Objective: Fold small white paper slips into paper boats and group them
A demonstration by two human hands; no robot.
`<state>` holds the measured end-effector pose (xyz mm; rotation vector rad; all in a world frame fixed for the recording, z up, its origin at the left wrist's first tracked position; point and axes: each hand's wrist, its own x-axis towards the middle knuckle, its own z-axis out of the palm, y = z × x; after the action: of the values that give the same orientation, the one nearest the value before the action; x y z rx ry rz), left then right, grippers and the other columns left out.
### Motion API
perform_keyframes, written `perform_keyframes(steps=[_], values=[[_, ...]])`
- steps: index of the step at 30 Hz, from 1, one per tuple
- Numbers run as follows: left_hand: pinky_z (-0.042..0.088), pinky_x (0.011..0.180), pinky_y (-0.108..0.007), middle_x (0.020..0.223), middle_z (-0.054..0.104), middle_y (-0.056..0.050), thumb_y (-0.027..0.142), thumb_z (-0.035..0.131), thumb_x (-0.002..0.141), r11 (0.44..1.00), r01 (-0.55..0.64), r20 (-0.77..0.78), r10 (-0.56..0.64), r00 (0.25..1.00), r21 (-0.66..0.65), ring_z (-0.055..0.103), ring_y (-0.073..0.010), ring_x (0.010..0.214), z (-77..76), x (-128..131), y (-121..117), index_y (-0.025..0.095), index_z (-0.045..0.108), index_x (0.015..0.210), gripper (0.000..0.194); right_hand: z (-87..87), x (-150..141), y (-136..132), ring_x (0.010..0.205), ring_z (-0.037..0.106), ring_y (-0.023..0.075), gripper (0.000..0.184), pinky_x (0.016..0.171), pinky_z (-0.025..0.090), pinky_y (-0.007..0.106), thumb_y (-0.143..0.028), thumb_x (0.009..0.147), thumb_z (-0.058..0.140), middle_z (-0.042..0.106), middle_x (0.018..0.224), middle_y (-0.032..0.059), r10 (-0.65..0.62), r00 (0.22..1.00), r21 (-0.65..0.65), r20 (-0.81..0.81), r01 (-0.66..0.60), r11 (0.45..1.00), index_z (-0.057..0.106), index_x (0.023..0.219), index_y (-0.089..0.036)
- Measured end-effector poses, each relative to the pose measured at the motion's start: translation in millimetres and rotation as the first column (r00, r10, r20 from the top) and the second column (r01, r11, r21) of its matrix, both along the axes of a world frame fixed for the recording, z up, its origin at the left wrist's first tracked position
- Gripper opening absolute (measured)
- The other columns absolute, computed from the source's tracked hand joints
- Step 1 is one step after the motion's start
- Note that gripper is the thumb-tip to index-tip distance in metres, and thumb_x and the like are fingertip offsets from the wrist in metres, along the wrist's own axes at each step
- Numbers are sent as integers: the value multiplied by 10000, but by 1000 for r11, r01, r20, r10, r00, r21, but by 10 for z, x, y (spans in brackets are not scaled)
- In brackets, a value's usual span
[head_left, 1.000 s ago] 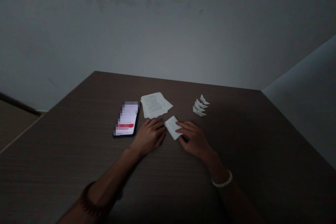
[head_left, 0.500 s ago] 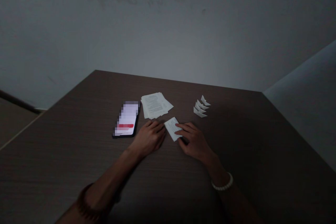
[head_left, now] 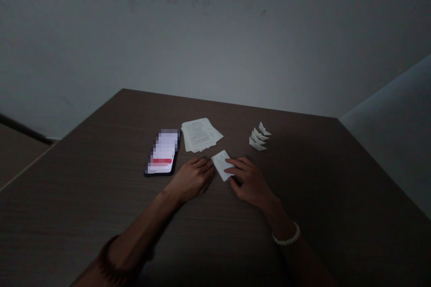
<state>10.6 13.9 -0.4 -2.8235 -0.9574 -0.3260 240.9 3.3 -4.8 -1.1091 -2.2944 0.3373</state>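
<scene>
Okay: printed paper slip (head_left: 222,165) on dark wood-grain bench (head_left: 303,179), between both hands. Right hand (head_left: 251,184): fingers (head_left: 233,170) together, lying on slip's right edge; clamp unclear. Left hand (head_left: 191,179): fingers (head_left: 204,165) together, flat, just beside slip. Ahead of left fingers, printed sheets (head_left: 200,134); further left, smartphone (head_left: 163,152); ahead of right fingers, folded paper pieces (head_left: 258,137).

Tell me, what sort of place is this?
Probably a plain indoor room used as a simple work or study spot, perhaps at home: a dark wood-grain table holds a stack of printed paper sheets and a smartphone, with small folded paper shapes nearby, and a bare, scuffed wall stands behind.
</scene>
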Motion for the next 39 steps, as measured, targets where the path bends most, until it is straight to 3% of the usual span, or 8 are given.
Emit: perform_keyframes(steps=[39], values=[[520,819,-385,1123,661,-132,178,478,928,998,-18,31,20,999,-63,599,-257,996,33,12,-7,106,631,1077,226,5,7,-11,1056,553,253,294,912,495,446,-82,725,649,657,1232,52,34,999,0,-18,-34,999,712,973,-227]])
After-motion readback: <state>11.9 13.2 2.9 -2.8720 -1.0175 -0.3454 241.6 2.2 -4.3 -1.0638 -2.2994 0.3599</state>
